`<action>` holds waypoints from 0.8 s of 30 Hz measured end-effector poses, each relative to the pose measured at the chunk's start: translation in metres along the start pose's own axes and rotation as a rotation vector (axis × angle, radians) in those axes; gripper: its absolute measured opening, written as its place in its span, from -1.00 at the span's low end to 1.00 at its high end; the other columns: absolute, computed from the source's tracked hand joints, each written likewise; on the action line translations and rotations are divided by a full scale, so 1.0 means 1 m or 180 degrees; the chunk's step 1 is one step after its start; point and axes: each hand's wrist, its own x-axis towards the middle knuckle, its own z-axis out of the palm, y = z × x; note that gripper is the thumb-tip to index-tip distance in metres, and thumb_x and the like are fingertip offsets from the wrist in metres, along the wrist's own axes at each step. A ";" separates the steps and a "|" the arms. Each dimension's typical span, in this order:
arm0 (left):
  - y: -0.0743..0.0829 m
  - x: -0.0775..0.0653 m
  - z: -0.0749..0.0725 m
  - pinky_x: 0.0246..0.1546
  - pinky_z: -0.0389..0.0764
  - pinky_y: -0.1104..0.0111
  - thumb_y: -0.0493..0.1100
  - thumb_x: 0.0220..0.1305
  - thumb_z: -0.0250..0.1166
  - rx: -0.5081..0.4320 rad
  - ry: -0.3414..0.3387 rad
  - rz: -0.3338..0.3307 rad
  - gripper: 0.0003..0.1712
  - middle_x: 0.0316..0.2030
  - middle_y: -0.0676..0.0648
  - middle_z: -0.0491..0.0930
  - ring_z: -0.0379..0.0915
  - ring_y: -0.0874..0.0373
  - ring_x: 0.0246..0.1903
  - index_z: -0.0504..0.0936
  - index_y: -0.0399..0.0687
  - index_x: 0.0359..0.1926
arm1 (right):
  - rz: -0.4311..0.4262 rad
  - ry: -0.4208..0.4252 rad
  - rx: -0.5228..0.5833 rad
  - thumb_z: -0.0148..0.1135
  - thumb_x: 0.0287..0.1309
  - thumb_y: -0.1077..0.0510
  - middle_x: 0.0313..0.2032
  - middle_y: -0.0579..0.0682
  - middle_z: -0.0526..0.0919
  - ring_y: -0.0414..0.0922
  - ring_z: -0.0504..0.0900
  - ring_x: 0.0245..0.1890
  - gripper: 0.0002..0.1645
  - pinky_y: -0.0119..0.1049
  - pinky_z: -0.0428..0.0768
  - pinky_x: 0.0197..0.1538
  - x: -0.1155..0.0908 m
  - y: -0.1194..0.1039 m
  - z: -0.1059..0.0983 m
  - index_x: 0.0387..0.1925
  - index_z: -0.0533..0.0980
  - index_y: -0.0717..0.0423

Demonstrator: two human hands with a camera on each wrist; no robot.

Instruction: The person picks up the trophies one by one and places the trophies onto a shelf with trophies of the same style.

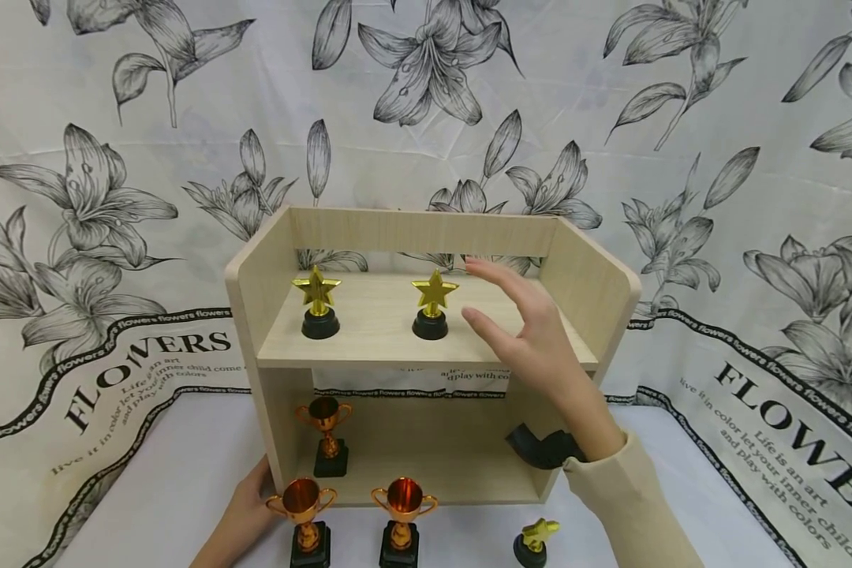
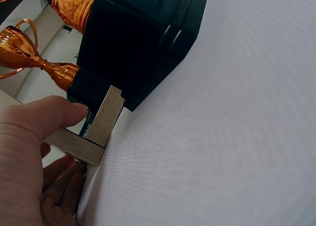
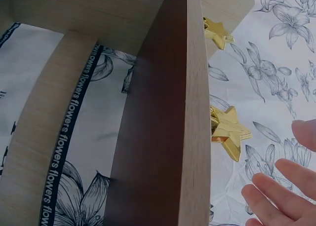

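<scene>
My right hand [image 1: 532, 327] hovers over the upper shelf board with its fingers spread and holds nothing. Just left of its fingertips stands a gold star trophy [image 1: 435, 293] on a round black base; in the right wrist view this star [image 3: 229, 132] shows beyond the board edge. Another star trophy [image 1: 316, 300] stands upright farther left on the same board. Low at the left, my left hand [image 1: 250, 505] grips the bottom corner of the wooden shelf [image 1: 244, 347]. The left wrist view shows the thumb [image 2: 54, 112] inside the side panel and the fingers outside.
One bronze cup trophy [image 1: 329, 434] stands in the lower compartment. Two more, a left cup [image 1: 303, 513] and a right cup [image 1: 402, 513], stand on the white table in front. A third star trophy [image 1: 534, 543] stands at front right. Flowered cloth [image 1: 426, 158] hangs behind.
</scene>
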 end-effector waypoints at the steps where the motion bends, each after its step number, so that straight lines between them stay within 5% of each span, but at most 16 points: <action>1: 0.000 0.000 0.000 0.12 0.28 -0.18 0.03 0.03 0.41 0.0011 0.0003 0.0009 0.01 0.19 -0.33 0.38 0.28 -0.28 0.18 0.12 -0.21 0.40 | 0.0000 0.0013 -0.0002 0.30 0.09 0.21 0.21 -0.07 0.46 -0.14 0.33 0.27 -0.41 -0.15 0.23 0.30 -0.002 -0.001 -0.001 0.20 0.43 0.05; 10: 0.003 0.000 -0.001 0.11 0.31 -0.16 0.05 0.04 0.41 -0.0002 -0.0033 -0.0023 0.01 0.20 -0.31 0.37 0.29 -0.25 0.17 0.10 -0.17 0.40 | -0.0032 0.0030 0.0083 0.31 0.04 0.31 0.20 0.00 0.46 -0.08 0.36 0.24 -0.38 -0.18 0.29 0.27 -0.015 -0.013 -0.006 0.19 0.42 0.11; 17: 0.002 0.000 -0.001 0.11 0.31 -0.16 0.06 0.05 0.40 0.0019 -0.0033 0.0013 0.00 0.21 -0.31 0.36 0.29 -0.25 0.18 0.11 -0.16 0.40 | 0.0057 0.0044 0.0117 0.28 -0.03 0.46 0.12 0.19 0.50 0.03 0.42 0.18 -0.42 -0.35 0.30 0.24 -0.021 -0.044 -0.015 0.12 0.43 0.33; 24: 0.001 0.000 0.000 0.10 0.33 -0.14 0.04 0.03 0.41 0.0004 -0.0017 0.0046 0.01 0.19 -0.31 0.38 0.30 -0.24 0.16 0.12 -0.20 0.39 | 0.0078 0.0061 0.0212 0.29 -0.03 0.45 0.11 0.14 0.52 -0.05 0.41 0.19 -0.41 -0.35 0.28 0.25 -0.033 -0.036 -0.015 0.12 0.44 0.27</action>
